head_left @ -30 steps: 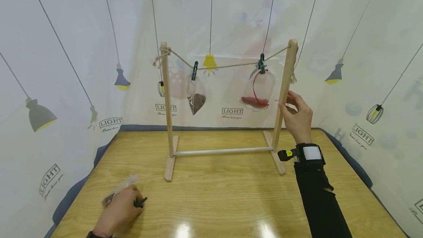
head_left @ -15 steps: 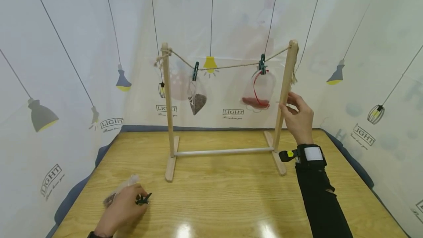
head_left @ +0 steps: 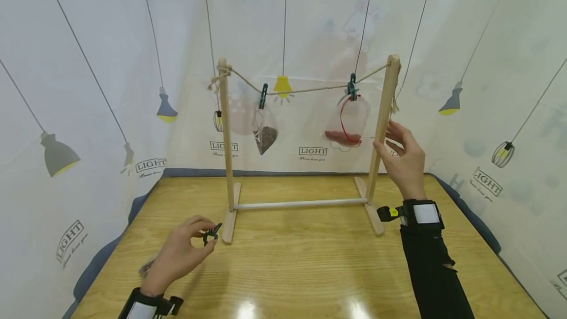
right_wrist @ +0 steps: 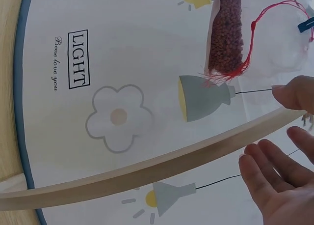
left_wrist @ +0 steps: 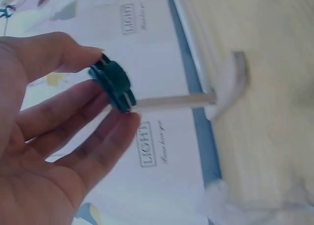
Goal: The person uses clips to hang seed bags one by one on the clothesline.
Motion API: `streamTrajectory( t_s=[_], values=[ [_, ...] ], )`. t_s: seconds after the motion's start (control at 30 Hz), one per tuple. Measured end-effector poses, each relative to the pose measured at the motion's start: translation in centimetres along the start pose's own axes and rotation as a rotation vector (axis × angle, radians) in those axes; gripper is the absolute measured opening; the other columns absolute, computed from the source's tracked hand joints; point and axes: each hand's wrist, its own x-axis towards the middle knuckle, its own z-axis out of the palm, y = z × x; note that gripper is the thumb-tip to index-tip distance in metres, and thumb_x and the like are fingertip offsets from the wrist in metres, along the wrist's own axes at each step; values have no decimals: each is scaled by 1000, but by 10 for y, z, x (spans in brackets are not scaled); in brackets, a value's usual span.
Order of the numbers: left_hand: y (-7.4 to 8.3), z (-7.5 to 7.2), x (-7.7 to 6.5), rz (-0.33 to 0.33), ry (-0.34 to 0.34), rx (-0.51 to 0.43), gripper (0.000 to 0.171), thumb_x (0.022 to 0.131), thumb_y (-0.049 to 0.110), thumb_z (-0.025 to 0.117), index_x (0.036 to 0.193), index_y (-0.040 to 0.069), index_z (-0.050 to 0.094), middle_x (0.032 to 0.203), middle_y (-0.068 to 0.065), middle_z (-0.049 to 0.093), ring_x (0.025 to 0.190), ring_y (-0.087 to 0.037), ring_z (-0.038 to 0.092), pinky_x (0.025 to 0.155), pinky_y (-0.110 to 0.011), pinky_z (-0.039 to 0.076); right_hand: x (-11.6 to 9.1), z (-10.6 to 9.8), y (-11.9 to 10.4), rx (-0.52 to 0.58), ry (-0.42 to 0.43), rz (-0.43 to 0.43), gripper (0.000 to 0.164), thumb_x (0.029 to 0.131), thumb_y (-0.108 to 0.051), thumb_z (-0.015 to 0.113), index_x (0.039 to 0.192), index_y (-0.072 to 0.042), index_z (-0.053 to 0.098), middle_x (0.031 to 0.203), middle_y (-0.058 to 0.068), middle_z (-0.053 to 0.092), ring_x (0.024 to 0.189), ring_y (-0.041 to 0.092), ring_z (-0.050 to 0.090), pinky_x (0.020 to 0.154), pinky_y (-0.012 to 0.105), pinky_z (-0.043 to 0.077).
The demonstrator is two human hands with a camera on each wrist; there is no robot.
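Observation:
My left hand (head_left: 179, 252) pinches a dark green clothespin (left_wrist: 114, 82) between thumb and fingertips, raised above the table left of the rack. Behind that wrist, mostly hidden, a clear bag (head_left: 146, 267) lies on the table. Beside the rack's right wooden post (head_left: 382, 107) is my right hand (head_left: 404, 161), thumb on one side and loosely bent fingers on the other. In the right wrist view this hand does not grip the post. On the rope (head_left: 305, 89), green clothespins hold a bag of dark bits (head_left: 267, 139) and a bag of red grains (right_wrist: 225, 33) with a red drawstring.
The wooden rack stands on two feet, its left post (head_left: 226, 137) and right post joined low by a pale bar (head_left: 301, 204). The wooden table (head_left: 301, 260) ends at a white printed cloth (head_left: 186, 112) behind and at both sides.
My left hand has risen from beside the bag on the table, carrying the clothespin up and right towards the rack. My right hand has shifted slightly right, its fingers loosening from the post.

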Motion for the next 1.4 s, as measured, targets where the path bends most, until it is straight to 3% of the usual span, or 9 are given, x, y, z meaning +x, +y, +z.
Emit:
streamTrajectory(
  t_s=[0.23,0.5,0.67,0.83,1.07,1.4],
  values=[
    [17,3,22,229,179,-73,35,79,-1,84,112,7,76,114,-3,71,94,-18,71,79,-29,63,-9,-1,-19,33,-9,18,64,91,-10,78,150,-14,51,144,13,59,130,29,58,108,21,51],
    [47,5,51,378,214,-216,38,83,-1,81,119,8,75,120,-6,71,108,-22,71,94,-19,57,-25,-3,-39,63,54,-3,65,87,-4,80,146,-6,54,145,13,58,130,25,57,109,21,50],
    [67,9,66,503,243,-270,40,82,-2,81,120,5,74,122,-10,71,111,-23,69,99,-17,54,-39,3,-54,127,36,-43,62,88,0,78,145,-3,55,141,14,61,126,21,59,105,17,51],
    [87,12,76,563,236,-315,40,83,-2,80,122,6,73,124,-10,70,115,-22,68,101,-20,54,-53,14,-67,230,-65,-69,60,89,4,75,145,-4,54,138,15,63,122,16,63,103,18,53],
    [107,19,83,617,218,-362,40,85,-1,79,124,6,72,125,-11,69,116,-23,66,101,-25,55,-68,34,-77,414,-237,-84,58,89,11,71,144,2,53,131,27,62,117,22,66,99,25,57],
    [127,27,90,673,205,-410,40,85,-1,79,124,5,71,125,-11,69,117,-24,66,100,-29,56,-86,54,-90,483,-535,-90,52,95,4,68,145,1,53,128,25,63,119,25,65,102,32,57]
  ],
)
